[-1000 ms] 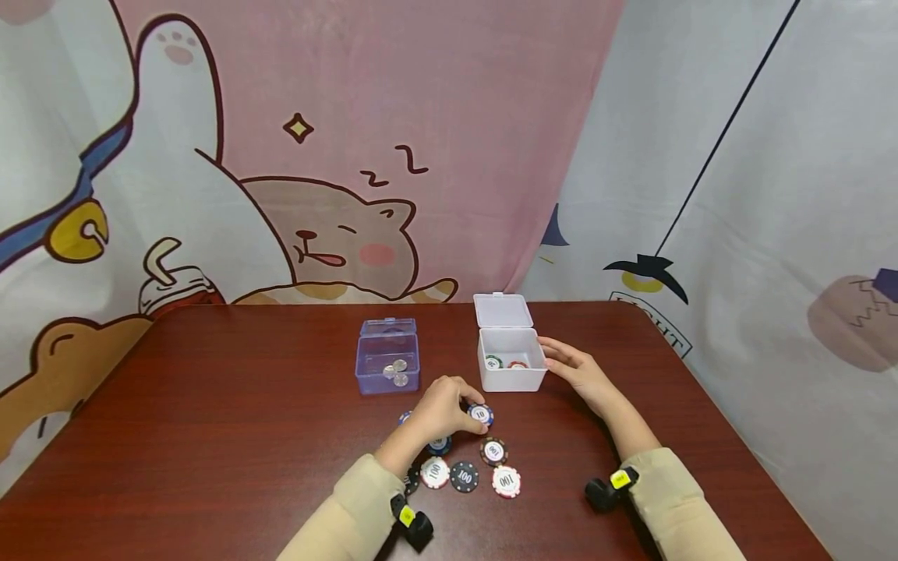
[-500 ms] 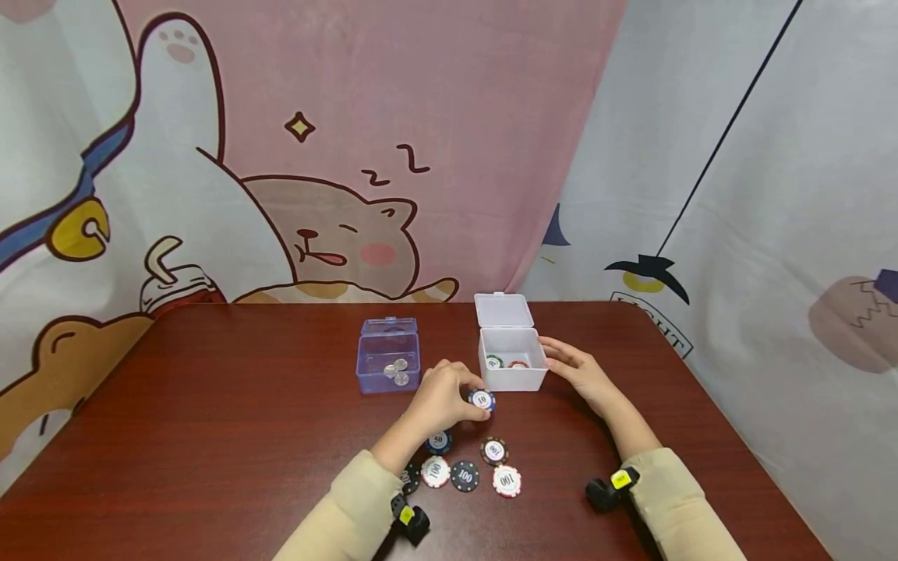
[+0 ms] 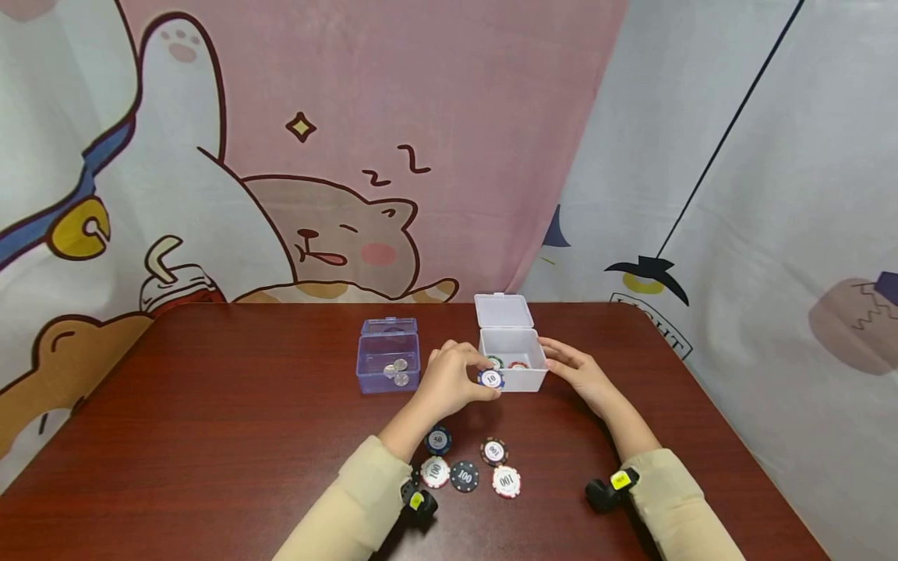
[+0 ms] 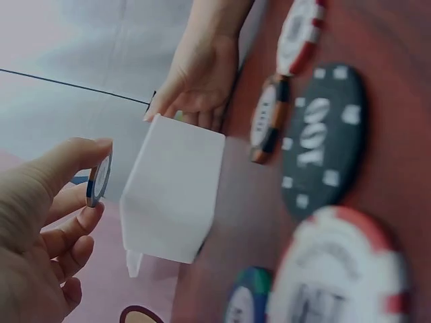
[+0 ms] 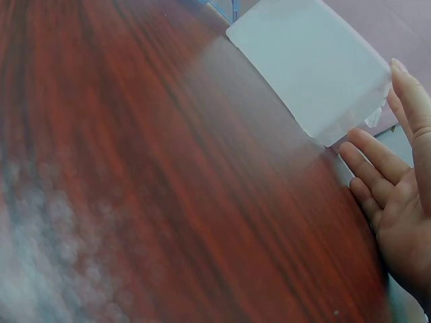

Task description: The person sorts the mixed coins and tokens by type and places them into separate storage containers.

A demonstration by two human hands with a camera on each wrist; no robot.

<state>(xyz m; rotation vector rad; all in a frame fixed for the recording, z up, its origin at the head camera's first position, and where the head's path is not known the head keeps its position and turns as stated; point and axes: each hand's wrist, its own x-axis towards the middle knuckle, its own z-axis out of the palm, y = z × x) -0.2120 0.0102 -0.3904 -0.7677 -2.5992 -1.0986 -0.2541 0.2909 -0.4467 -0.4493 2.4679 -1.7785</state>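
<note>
Pinching blue-edged chip in left hand by white box, with right hand uncurled against it; if released early, could drop short

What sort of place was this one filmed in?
Probably an indoor spot set up for recording: a reddish-brown table, cartoon-printed cloth hanging behind it, and a small black camera worn at the wrist. The wider room isn't shown.
</note>
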